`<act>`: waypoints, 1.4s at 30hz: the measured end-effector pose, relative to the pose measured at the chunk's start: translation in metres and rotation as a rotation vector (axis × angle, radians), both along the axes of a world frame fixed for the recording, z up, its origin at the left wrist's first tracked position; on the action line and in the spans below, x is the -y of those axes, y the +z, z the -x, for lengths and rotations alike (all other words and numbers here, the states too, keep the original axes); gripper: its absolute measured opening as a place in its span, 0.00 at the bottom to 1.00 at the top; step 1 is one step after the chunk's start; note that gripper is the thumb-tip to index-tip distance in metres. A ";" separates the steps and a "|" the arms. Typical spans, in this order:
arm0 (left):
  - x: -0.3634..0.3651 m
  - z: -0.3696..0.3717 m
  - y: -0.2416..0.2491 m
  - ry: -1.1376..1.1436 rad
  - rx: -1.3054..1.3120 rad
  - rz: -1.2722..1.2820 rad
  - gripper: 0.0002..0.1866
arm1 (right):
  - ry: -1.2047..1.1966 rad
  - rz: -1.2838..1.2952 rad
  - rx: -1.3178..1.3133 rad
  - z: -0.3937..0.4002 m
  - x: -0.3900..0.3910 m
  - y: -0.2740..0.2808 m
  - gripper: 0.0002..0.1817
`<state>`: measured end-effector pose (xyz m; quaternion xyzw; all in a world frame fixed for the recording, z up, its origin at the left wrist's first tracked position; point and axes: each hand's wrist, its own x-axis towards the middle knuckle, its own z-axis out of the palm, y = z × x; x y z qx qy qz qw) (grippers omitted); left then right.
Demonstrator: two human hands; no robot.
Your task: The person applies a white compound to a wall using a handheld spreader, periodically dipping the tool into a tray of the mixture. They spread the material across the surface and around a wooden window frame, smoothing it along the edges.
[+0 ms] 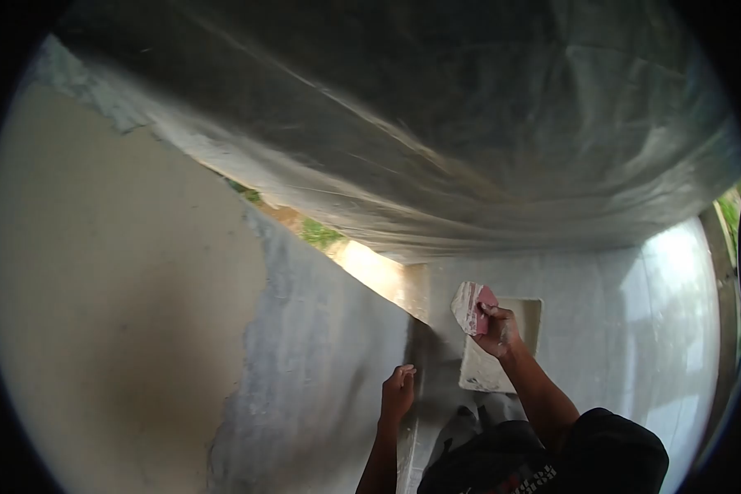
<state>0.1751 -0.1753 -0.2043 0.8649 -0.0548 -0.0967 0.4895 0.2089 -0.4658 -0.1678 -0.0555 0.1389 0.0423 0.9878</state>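
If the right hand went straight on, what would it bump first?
Probably the big grey sheet, met by the pink block that the right hand holds. How far off is unclear.

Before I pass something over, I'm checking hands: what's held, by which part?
The right hand holds a pink block, smeared white, by its pink end; the left hand shows nothing held.

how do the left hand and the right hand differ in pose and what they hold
The right hand grips a pink block caked with white, while the left hand shows nothing in it, its fingers curled in. The right hand appears above the pale tray; the left hand is off to the tray's left, near the edge of the grey surface. Both hands are bare.
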 end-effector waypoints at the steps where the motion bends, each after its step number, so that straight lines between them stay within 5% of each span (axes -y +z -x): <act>1: 0.004 -0.008 0.022 0.012 0.059 -0.005 0.13 | 0.031 -0.010 0.025 -0.014 -0.003 0.018 0.24; 10: -0.030 -0.033 0.156 0.143 0.779 -0.515 0.09 | 0.114 0.139 0.491 -0.117 -0.067 0.160 0.24; 15: -0.055 -0.032 0.191 0.183 1.069 -0.756 0.11 | 0.126 0.280 0.799 -0.188 -0.119 0.174 0.20; 18: -0.075 -0.033 0.179 0.140 1.094 -0.764 0.08 | 0.050 0.794 0.922 -0.200 -0.129 0.205 0.25; 27: -0.078 -0.039 0.167 0.115 1.108 -0.966 0.05 | -0.668 1.506 1.333 -0.226 -0.139 0.226 0.39; 42: -0.077 -0.043 0.171 0.114 1.107 -0.998 0.05 | -0.889 1.721 1.408 -0.235 -0.162 0.178 0.32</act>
